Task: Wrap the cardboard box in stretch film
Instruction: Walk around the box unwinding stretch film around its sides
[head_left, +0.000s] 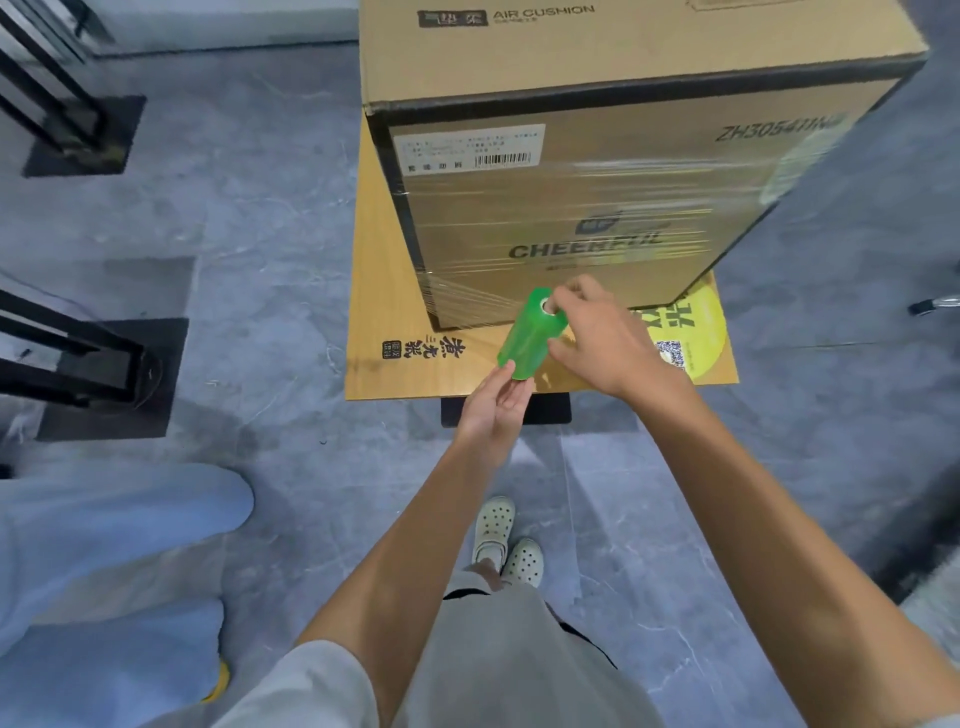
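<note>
Left hand (496, 400) cups the lower end of the green film roll (530, 338). Right hand (602, 338) grips its upper end, fingers at the core.

The film (467, 299) runs taut to the near lower corner of the cardboard box (571, 208), just beyond the hands.

Risk: the web may tear at that corner, or the roll may slip from the light lower hold.

The box stands on a small wooden tabletop (384, 312).

Left of the hands, a bystander's pale trousers (104, 545) and black frame legs (78, 358) narrow the path round.
</note>
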